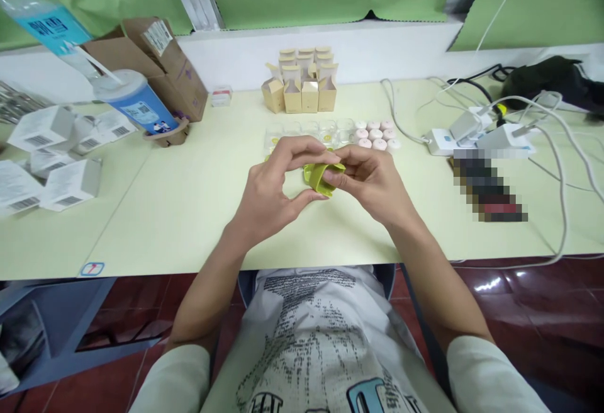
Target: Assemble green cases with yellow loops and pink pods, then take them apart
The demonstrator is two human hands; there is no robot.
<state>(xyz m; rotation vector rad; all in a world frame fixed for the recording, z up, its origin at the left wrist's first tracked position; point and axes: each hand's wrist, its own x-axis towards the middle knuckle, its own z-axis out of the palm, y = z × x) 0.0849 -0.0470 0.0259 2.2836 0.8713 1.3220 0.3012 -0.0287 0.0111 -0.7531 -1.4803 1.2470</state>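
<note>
A small yellow-green cup-shaped piece with a flared, lobed edge [315,179] is between my two hands, above the table. My left hand [271,189] grips it from the left, thumb below and fingers above. My right hand [375,183] pinches its right edge, with the thumb reaching into the opening. Just behind my hands stand rows of clear plastic cups [295,128], some with a yellow spot inside; my fingers hide part of them. Beside these, several pale pink round pieces like tealight candles [375,136] sit in a block.
Open small cardboard boxes [302,97] stand by the wall. On the left are white boxes [70,183], a blue paper tub [146,107], a bottle [51,26] and a brown carton [182,82]. Power strips [504,139] and white cables [564,199] lie at right near a pixelated object [488,186].
</note>
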